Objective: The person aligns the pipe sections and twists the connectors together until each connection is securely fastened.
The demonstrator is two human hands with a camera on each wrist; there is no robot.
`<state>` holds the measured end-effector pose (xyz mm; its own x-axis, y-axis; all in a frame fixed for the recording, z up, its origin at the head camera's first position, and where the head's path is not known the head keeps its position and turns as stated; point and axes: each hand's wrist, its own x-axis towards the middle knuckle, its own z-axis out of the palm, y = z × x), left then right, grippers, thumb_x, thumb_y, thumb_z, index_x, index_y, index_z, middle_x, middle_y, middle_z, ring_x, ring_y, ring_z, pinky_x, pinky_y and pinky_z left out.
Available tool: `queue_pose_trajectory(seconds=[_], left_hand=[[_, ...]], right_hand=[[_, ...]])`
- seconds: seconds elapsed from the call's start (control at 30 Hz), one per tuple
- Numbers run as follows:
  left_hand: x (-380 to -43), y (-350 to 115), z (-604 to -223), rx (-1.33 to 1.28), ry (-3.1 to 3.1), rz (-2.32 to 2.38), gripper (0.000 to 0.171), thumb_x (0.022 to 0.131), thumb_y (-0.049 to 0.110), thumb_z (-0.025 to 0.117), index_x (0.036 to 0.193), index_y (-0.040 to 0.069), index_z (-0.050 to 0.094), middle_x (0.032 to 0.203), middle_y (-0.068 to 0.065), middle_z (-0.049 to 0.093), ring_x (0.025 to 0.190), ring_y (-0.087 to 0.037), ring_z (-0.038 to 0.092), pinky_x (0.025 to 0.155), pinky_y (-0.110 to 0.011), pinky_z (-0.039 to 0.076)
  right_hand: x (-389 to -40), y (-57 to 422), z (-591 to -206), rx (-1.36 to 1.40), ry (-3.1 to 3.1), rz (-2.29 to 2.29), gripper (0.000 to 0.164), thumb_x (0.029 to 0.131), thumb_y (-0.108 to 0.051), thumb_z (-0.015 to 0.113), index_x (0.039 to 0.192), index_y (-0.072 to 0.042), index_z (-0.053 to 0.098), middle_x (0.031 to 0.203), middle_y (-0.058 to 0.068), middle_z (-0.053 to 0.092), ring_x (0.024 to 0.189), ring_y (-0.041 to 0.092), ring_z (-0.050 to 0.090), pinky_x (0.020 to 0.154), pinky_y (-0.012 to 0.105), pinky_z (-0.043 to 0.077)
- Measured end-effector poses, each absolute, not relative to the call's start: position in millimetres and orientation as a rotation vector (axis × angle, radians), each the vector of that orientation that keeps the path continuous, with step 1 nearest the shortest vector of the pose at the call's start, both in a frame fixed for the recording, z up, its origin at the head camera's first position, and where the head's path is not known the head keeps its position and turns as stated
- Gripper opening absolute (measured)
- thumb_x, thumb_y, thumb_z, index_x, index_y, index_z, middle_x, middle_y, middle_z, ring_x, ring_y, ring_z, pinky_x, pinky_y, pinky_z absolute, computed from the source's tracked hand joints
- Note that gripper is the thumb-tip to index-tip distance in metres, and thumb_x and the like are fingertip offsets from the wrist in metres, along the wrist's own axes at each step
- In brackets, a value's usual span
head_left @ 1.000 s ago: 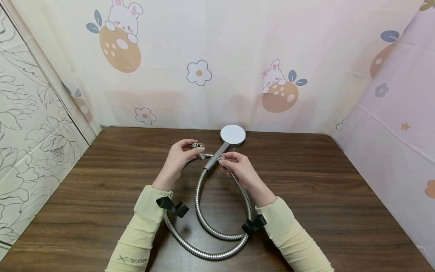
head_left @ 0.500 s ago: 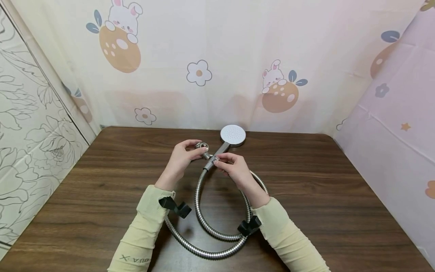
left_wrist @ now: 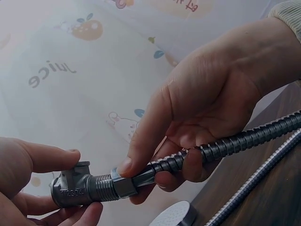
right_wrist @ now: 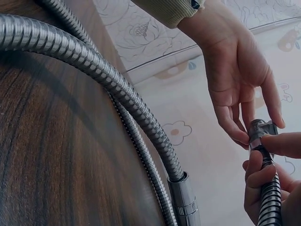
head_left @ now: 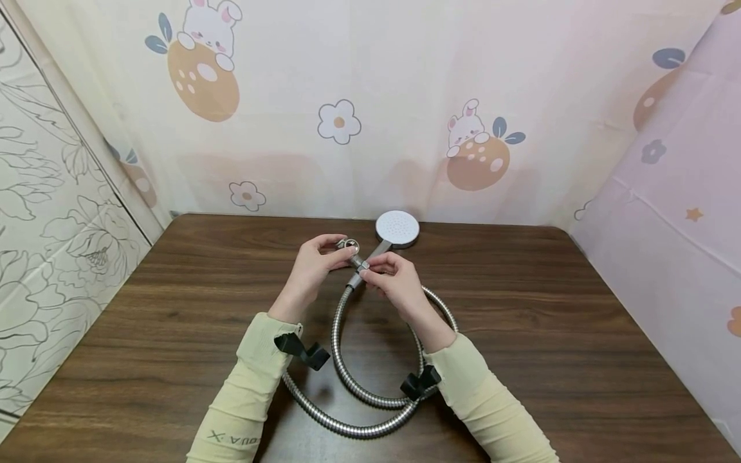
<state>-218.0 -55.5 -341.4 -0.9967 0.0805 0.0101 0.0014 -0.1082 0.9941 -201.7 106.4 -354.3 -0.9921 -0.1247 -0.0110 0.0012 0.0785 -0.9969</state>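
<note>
My left hand [head_left: 312, 263] pinches a metal pipe fitting [left_wrist: 73, 188] with a round open ring and a threaded end, between thumb and fingers. My right hand [head_left: 399, 286] grips the end of a shower hose [left_wrist: 249, 136], thumb on its hex nut [left_wrist: 124, 185]. In the left wrist view the nut sits right at the fitting's thread, in line with it. Both hands meet above the shower head's grey handle [head_left: 379, 249]. That shower head [head_left: 397, 228] lies with its white face up, joined to the hose's other end.
The ribbed hose loops across the dark wooden table [head_left: 550, 321] under and between the forearms. A black wrist mount [head_left: 302, 350] sits on the left sleeve, another mount [head_left: 420, 382] on the right. A patterned curtain [head_left: 399, 77] hangs behind the table's far edge.
My right hand has moved left with the hose end, bringing the nut to the fitting. My left hand has shifted slightly right with the fitting. The shower head stays put.
</note>
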Motion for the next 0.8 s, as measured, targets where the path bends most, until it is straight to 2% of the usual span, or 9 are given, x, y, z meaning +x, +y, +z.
queue_pose_trajectory(seconds=[0.3,0.57,0.8], left_hand=[[-215.5,-53.6,-338.4,0.095,2.042,2.311,0.04,0.082,0.007,0.065,0.118,-0.005,0.053,0.101,-0.013,0.055,0.078,-0.01,0.061,0.09,-0.045,0.045],[-215.7,-53.3,-337.5,0.078,2.051,2.325,0.039,0.082,0.008,0.066,0.117,-0.005,0.054,0.101,-0.011,0.055,0.077,-0.009,0.06,0.079,-0.031,0.052],[-217.4,-53.0,-340.0,0.056,2.038,2.337,0.039,0.081,0.01,0.067,0.116,-0.004,0.055,0.099,-0.012,0.057,0.076,-0.009,0.061,0.087,-0.042,0.047]], right_hand=[[-203.2,105.4,-354.6,-0.11,2.214,-2.117,0.022,0.079,-0.002,0.066,0.099,0.003,0.058,0.072,-0.007,0.062,0.056,0.008,0.058,0.05,0.022,0.04],[-203.7,104.5,-354.9,-0.119,2.199,-2.144,0.023,0.079,-0.003,0.067,0.1,0.003,0.058,0.08,0.0,0.064,0.058,0.009,0.058,0.05,0.022,0.039],[-203.8,104.9,-354.2,-0.128,2.187,-2.155,0.024,0.079,-0.003,0.067,0.101,0.003,0.058,0.081,0.0,0.064,0.059,0.008,0.058,0.05,0.021,0.039]])
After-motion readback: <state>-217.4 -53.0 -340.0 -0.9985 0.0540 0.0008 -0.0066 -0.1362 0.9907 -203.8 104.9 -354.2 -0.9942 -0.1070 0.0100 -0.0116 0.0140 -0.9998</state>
